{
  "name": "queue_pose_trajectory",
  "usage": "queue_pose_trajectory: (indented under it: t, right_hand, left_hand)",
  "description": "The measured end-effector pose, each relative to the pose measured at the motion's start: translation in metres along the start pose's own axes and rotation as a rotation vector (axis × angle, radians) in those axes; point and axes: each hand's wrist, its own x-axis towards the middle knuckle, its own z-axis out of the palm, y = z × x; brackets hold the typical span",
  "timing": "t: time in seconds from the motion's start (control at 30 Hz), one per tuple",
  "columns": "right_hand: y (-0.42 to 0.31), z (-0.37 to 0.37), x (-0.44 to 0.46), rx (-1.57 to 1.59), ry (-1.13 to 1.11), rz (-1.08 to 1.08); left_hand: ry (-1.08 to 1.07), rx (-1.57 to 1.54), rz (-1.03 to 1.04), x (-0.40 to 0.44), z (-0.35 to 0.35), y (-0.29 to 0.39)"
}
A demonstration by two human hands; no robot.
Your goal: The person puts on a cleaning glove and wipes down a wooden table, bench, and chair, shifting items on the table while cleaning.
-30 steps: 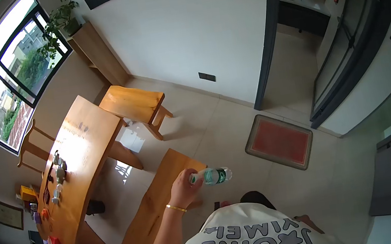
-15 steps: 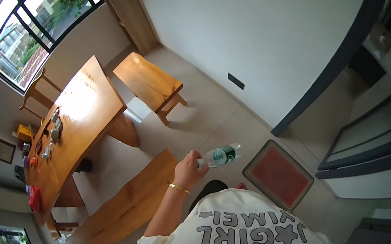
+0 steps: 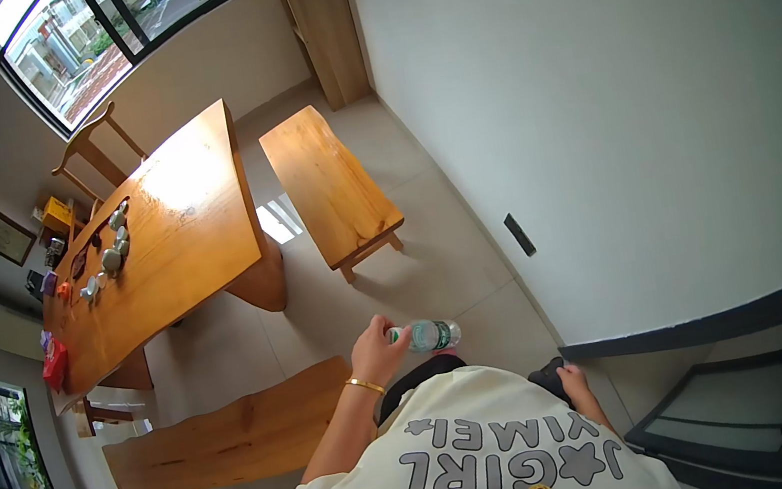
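Note:
My left hand point(image 3: 379, 353), with a gold bracelet at the wrist, is closed around the upper part of a clear plastic water bottle point(image 3: 433, 335) with a green label. The bottle lies roughly sideways, its base pointing right, above the tiled floor. Low beside my shirt hangs my right hand point(image 3: 575, 382), partly hidden by the shirt. A dark thing point(image 3: 549, 379) shows right by its fingers; whether the hand holds it or it is part of my leg or shoe, I cannot tell.
A wooden bench point(image 3: 237, 429) lies to my left, and a second bench point(image 3: 332, 187) stands ahead. Beyond is a big wooden table point(image 3: 179, 246) with tea ware and a red packet point(image 3: 55, 364). A white wall point(image 3: 597, 133) and a dark-framed glass panel point(image 3: 739, 405) are on the right.
The view has turned right and moved forward. My left hand still carries the bottle, now closer to my body. My right hand has come into view; the red mat has left it.

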Motion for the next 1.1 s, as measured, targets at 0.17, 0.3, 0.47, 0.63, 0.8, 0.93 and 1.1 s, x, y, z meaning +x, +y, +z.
queue_pose_trajectory:
  t: [0.17,0.3,0.47,0.63,0.8,0.93,1.1]
  right_hand:
    - [-0.263,0.000,0.006,-0.149,-0.151,-0.582]
    - [-0.425,-0.029,0.010,-0.234,-0.224,-0.840]
    - [-0.544,-0.013,0.077,-0.319,-0.313,-1.207]
    - [-0.646,0.010,0.165,-0.439,-0.530,-1.311]
    - [-0.748,0.057,0.218,-0.780,-0.748,-1.549]
    - [-0.822,0.085,0.221,-0.909,-0.962,-1.761]
    - [-0.882,0.144,0.256,-0.938,-1.106,-1.827]
  left_hand:
    - [-0.039,0.039,0.076,0.108,-0.005,0.068]
    - [-0.038,0.105,0.158,0.181,0.010,0.117]
    - [0.030,0.048,0.252,0.272,0.037,0.152]
    - [0.096,-0.156,0.019,0.355,0.021,0.178]
    - [0.320,-0.034,0.037,0.425,0.013,0.163]
    - [0.310,-0.433,-0.076,0.448,-0.010,0.135]
    - [0.472,-0.905,-0.117,0.497,0.000,0.092]
